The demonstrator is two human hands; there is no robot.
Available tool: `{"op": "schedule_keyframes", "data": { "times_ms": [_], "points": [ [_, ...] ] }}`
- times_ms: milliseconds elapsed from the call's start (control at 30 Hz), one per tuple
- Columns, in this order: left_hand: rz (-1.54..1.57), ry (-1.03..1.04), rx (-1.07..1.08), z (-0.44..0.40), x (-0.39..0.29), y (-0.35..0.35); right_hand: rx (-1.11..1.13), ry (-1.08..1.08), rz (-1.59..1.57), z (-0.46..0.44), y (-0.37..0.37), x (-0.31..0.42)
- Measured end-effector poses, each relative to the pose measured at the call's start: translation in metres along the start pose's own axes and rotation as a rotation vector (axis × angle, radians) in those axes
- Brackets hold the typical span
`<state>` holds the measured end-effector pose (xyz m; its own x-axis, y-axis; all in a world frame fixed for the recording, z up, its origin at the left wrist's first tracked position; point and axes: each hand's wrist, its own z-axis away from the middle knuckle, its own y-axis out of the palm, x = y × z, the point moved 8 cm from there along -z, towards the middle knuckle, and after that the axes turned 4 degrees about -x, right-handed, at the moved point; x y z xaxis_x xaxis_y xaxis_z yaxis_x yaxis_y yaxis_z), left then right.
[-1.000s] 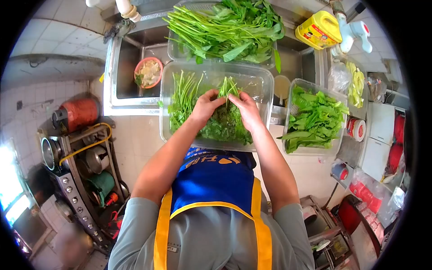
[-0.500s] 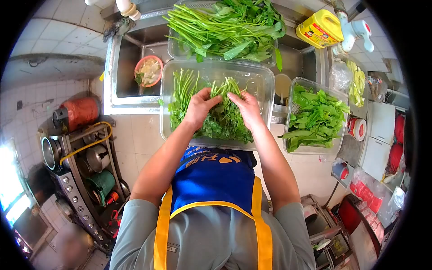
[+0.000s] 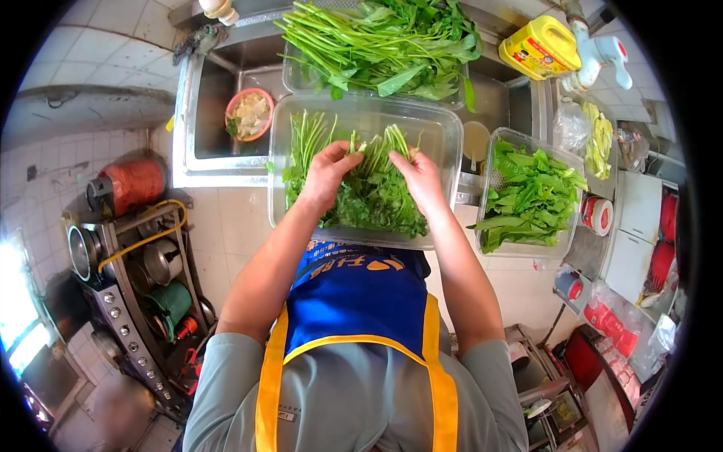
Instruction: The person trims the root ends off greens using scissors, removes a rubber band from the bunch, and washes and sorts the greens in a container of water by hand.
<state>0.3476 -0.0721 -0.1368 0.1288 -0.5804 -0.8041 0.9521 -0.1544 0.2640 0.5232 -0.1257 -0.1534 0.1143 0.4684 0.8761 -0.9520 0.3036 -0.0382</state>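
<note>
A clear plastic tub (image 3: 444,128) at the edge of the sink holds leafy cilantro (image 3: 369,203), stems pointing away from me and leaves toward my apron. My left hand (image 3: 330,175) is closed on a few cilantro stems, thumb and fingers pinched near their cut ends. On the other side of the bunch, my right hand (image 3: 418,177) also pinches stems between thumb and fingers. A gap shows between the two hands, with stems standing in it. More upright stems lie left of my left hand.
Behind the tub, long-stemmed greens (image 3: 376,49) fill another container over the sink (image 3: 188,135). A red bowl of scraps (image 3: 249,114) sits in the left basin. To the right are a tub of cut leaves (image 3: 527,196), a yellow jug (image 3: 539,49) and a tap (image 3: 599,56).
My hands have moved slightly apart, left hand to the left and right hand to the right. The stems between them have spread into separate clumps.
</note>
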Motion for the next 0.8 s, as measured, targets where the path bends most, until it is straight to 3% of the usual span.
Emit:
{"op": "schedule_keyframes", "data": {
  "times_ms": [100, 233, 333, 367, 500, 700, 800],
  "points": [
    [-0.058, 0.044, 0.008, 0.004, -0.009, 0.001, -0.402, -0.499, 0.700, 0.014, -0.006, 0.037],
    [-0.086, 0.054, 0.005, 0.006, -0.013, 0.000, -0.296, -0.688, 0.682, 0.040, 0.008, 0.095],
    [-0.161, 0.083, -0.001, 0.008, -0.018, 0.000, 0.007, -0.246, 0.334, 0.030, 0.027, 0.069],
    [-0.197, 0.106, -0.008, 0.009, -0.020, -0.001, -0.018, -0.331, 0.321, 0.025, 0.030, 0.061],
    [-0.250, 0.109, 0.023, 0.009, -0.015, -0.005, 0.083, -0.231, 0.249, 0.014, 0.041, 0.036],
    [-0.524, 0.239, -0.020, 0.011, -0.025, -0.008, 0.052, -0.359, 0.346, 0.021, 0.047, 0.047],
    [-0.597, 0.279, -0.058, 0.013, -0.030, -0.008, 0.133, -0.231, 0.343, 0.021, 0.051, 0.045]
  ]
}}
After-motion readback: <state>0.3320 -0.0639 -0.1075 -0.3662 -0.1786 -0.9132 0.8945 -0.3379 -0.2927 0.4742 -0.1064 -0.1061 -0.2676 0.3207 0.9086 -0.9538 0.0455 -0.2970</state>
